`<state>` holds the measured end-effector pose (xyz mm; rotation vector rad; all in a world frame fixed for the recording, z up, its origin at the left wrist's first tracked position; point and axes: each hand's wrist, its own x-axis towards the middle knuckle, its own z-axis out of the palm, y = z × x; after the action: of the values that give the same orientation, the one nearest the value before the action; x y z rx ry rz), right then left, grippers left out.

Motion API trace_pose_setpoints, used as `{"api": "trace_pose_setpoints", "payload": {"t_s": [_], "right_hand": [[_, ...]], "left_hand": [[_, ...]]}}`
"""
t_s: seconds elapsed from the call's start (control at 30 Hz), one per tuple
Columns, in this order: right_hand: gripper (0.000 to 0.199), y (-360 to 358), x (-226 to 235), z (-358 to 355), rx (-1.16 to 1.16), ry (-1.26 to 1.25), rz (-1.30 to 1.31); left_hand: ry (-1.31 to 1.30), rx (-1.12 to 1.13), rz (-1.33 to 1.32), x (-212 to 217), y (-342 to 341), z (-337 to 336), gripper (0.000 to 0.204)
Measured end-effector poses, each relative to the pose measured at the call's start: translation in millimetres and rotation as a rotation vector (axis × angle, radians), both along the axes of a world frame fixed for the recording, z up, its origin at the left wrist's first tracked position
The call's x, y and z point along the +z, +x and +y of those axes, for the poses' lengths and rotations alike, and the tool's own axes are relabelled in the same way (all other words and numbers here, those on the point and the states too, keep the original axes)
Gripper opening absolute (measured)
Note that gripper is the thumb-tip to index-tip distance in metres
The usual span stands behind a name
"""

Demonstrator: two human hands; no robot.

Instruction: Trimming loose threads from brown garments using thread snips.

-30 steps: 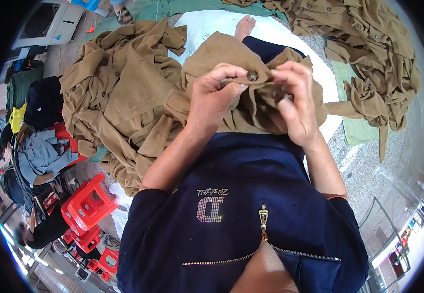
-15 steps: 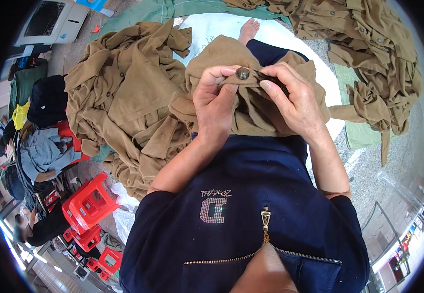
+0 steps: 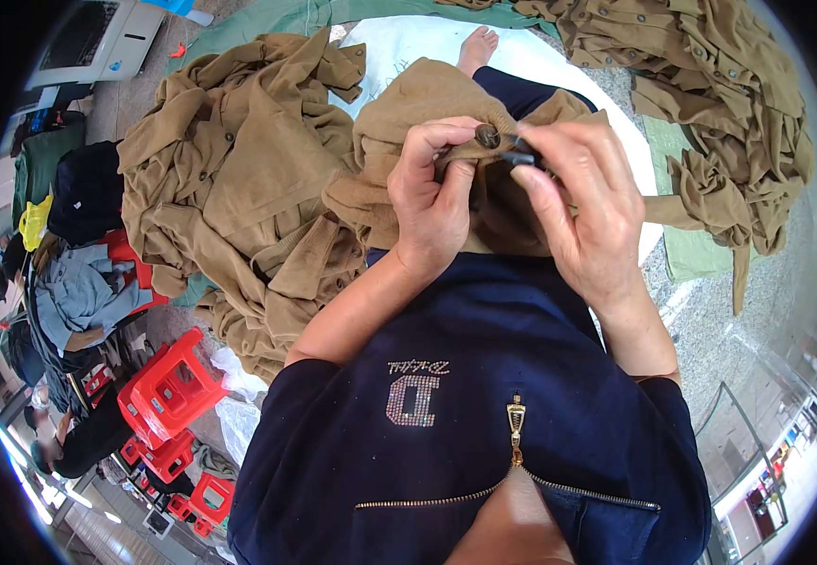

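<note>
a white sheet [image 3: 540,56] lies on the speckled grey floor [image 3: 700,325], a heap of brown clothes [image 3: 220,179] to its left. a brown garment [image 3: 422,99] rests over the person's lap; the left hand [image 3: 432,202] pinches its edge beside a dark round button [image 3: 487,137], while the right hand [image 3: 592,202] grips a small dark tool [image 3: 519,158], partly hidden, near that button.

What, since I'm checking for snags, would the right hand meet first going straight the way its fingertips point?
The right hand, its small dark object leading, would probably meet the brown garment beside the dark button first; depth there is hard to judge.
</note>
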<state>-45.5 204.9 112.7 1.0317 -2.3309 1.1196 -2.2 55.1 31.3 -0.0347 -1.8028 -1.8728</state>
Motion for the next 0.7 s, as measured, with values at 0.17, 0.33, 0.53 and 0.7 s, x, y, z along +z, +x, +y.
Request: {"api": "trace_pose_setpoints", "payload": {"t_s": [0.17,0.33,0.53,0.7], "right_hand": [[0.019,10.5,-14.0,0.9,-0.062,0.072,-0.296],[0.018,15.0,-22.2,1.5,-0.108,0.035,-0.419],[0.016,12.8,-25.4,0.8,-0.141,0.047,-0.296],[0.015,12.2,-27.2,-0.2,-0.157,0.112,-0.182]], "left_hand": [[0.169,-0.049,-0.029,0.7,0.0,-0.1,0.026],[0.219,-0.050,-0.060,-1.6,2.7,2.7,0.029],[0.165,-0.039,-0.027,-0.1,2.1,7.0,0.031],[0.025,-0.008,-0.053,2.4,4.2,7.3,0.031]]}}
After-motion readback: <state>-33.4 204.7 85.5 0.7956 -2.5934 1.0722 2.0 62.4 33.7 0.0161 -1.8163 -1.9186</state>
